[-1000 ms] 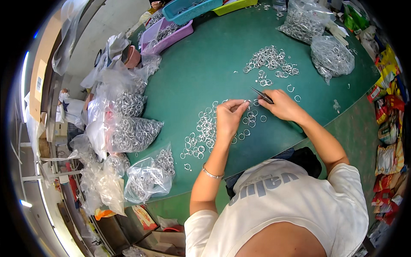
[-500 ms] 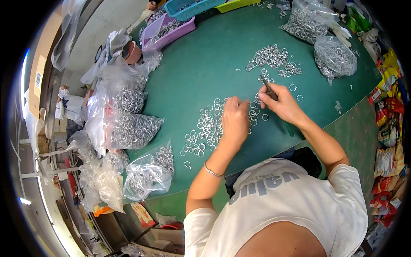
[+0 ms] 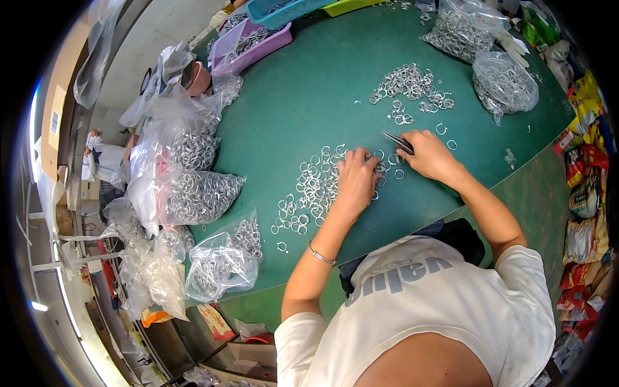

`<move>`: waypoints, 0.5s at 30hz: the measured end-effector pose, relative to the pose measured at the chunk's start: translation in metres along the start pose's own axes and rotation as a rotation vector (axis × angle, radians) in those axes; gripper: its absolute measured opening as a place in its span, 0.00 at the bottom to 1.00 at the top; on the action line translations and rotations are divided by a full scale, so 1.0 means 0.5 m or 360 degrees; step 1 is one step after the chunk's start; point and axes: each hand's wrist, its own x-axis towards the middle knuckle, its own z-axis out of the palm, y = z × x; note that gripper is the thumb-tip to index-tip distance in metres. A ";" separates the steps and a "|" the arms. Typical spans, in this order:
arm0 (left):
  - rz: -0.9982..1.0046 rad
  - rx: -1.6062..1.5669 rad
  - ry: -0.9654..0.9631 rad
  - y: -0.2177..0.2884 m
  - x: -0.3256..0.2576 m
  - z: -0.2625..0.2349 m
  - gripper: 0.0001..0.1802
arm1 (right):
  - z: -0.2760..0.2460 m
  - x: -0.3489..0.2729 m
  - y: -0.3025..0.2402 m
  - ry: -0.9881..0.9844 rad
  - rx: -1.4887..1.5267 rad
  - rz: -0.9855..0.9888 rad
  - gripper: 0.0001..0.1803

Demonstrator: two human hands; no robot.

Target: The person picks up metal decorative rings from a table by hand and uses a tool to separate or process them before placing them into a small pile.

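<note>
A loose pile of metal rings (image 3: 317, 182) is spread over the green tabletop (image 3: 290, 122). My left hand (image 3: 356, 180) rests at the right side of this pile, its fingers bent and a little apart, touching the rings. Whether a ring lies under the fingertips is hidden. To its right, my right hand (image 3: 431, 155) is closed round slim pliers (image 3: 403, 143). Their narrow tips point left and away from me, with no ring visible between them. Several rings lie between my two hands. Farther off, a second heap of rings (image 3: 406, 84) lies beyond my right hand.
Clear bags of rings (image 3: 200, 197) crowd the left edge, with another bag (image 3: 222, 264) at the near left. Two more bags stand far right, one a round bag (image 3: 505, 85). A purple bin (image 3: 258, 48) and a blue tray (image 3: 287, 14) sit at the far side.
The pliers have swung from pointing away over the small ring cluster to pointing left, and their tips show now. My left hand's fingers have spread over the pile.
</note>
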 end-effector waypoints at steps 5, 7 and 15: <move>-0.0204 -0.0516 0.0052 -0.005 0.012 -0.001 0.14 | -0.004 -0.005 -0.012 -0.0220 0.0317 0.0083 0.11; -0.0308 -0.0787 0.0100 -0.004 0.016 -0.004 0.12 | -0.008 -0.010 -0.025 -0.0280 0.0489 0.0079 0.12; -0.0705 -0.1129 0.0302 0.041 0.004 -0.053 0.07 | -0.012 -0.015 -0.030 -0.0246 0.1011 0.0120 0.09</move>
